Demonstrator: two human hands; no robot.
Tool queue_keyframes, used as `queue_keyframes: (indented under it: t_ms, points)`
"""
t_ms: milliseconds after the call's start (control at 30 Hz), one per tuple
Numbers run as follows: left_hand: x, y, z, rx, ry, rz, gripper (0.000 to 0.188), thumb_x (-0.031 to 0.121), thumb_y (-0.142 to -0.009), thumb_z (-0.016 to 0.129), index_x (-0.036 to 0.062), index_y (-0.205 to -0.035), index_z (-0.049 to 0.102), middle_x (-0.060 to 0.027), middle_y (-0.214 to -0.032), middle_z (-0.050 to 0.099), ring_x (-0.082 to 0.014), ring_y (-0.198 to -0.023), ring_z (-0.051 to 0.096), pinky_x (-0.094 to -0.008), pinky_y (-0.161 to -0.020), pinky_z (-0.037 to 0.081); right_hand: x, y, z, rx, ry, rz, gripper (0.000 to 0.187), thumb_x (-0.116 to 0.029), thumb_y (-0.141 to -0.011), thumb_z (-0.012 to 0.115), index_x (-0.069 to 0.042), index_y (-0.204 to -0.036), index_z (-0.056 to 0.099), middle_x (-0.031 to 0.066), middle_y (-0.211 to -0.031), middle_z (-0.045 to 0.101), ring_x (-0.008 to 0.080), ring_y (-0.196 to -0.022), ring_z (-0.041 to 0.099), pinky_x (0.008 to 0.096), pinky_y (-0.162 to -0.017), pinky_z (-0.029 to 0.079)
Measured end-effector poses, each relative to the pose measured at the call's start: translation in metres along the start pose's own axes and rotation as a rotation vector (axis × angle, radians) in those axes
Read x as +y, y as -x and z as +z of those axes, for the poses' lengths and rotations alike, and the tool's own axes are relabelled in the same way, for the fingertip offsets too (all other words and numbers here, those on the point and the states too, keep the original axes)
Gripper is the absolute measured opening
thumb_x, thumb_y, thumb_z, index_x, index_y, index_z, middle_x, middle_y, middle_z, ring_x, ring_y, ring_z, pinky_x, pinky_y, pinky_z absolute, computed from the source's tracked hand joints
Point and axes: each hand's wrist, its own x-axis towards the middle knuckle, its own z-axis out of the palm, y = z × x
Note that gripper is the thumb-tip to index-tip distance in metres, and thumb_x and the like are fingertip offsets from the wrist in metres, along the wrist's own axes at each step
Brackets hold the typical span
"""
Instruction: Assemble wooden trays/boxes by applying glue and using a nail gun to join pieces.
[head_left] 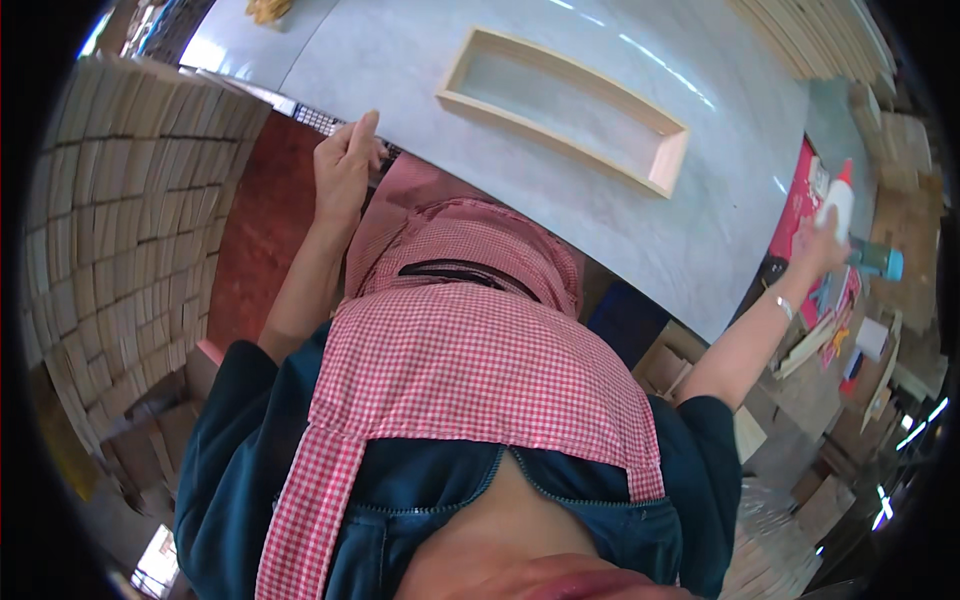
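One white bottle (838,205) (red-tipped) is gripped by the right hand (822,246), right of the table (680,250). Contents could be expelled by excess squeezing; the teal-capped bottle (880,262) just beside could be knocked by a sideways swing. The wooden frame (668,163), unheld on the tabletop, could be shifted by a bump. The left hand (345,168) is half-curled near the table edge; whether anything is held cannot be told.

Head cam (L of pair), wide fisheye, looks steeply down & fwd from head ht: apron (480,360) v. close, body-side of L grip (343,168) & R grip (823,240); counter (400,70) farther off, btwn grips.
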Motion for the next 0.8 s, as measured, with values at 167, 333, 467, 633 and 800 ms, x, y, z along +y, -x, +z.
queue_keyframes:
  t_ms: [167, 333, 467, 633, 800]
  points:
    - [-0.001, 0.001, 0.005, -0.026, -0.072, 0.144, 0.032, 0.023, -0.101, 0.057, 0.0016, -0.076, 0.059, -0.0010, -0.065, 0.053, -0.0116, -0.064, 0.051, -0.0241, -0.064, 0.044, -0.045, 0.117, 0.003, -0.112, -0.600, -0.228, 0.045, -0.015, -0.089, 0.068, 0.006, -0.124, 0.048, 0.0237, -0.105, 0.060, 0.0274, -0.074, 0.064, 0.0288, -0.056, 0.054]
    - [-0.001, 0.013, 0.003, -0.063, -0.280, 0.248, 0.031, 0.023, -0.100, 0.058, 0.0008, -0.079, 0.060, -0.0018, -0.064, 0.054, -0.0107, -0.062, 0.049, -0.0247, -0.060, 0.042, -0.047, 0.250, 0.048, -0.541, -0.395, -0.260, 0.047, -0.021, -0.087, 0.072, -0.001, -0.123, 0.050, 0.0171, -0.113, 0.057, 0.0245, -0.086, 0.061, 0.0302, -0.064, 0.055]
    - [-0.019, 0.017, -0.015, -0.047, -0.312, 0.236, 0.034, 0.025, -0.101, 0.057, 0.0011, -0.077, 0.060, -0.0024, -0.064, 0.054, -0.0107, -0.060, 0.048, -0.0249, -0.058, 0.041, -0.058, 0.309, 0.067, -0.846, -0.272, -0.429, 0.052, -0.022, -0.084, 0.076, -0.005, -0.125, 0.050, 0.0144, -0.113, 0.057, 0.0257, -0.096, 0.060, 0.0336, -0.077, 0.055]
    - [-0.032, 0.026, -0.041, -0.038, -0.212, 0.106, 0.039, 0.028, -0.101, 0.056, 0.0018, -0.072, 0.059, -0.0029, -0.063, 0.055, -0.0111, -0.058, 0.048, -0.0250, -0.056, 0.040, -0.066, 0.329, 0.085, -0.959, -0.276, -0.443, 0.050, -0.025, -0.086, 0.075, -0.006, -0.125, 0.051, 0.0140, -0.114, 0.058, 0.0259, -0.101, 0.060, 0.0325, -0.079, 0.054]
    - [-0.050, 0.030, -0.061, -0.031, -0.202, 0.065, 0.043, 0.030, -0.103, 0.053, 0.0032, -0.070, 0.058, -0.0020, -0.063, 0.055, -0.0108, -0.059, 0.048, -0.0239, -0.059, 0.041, -0.073, 0.334, 0.094, -0.999, -0.248, -0.448, 0.049, -0.024, -0.086, 0.076, -0.005, -0.125, 0.051, 0.0139, -0.115, 0.059, 0.0255, -0.102, 0.060, 0.0328, -0.084, 0.052]
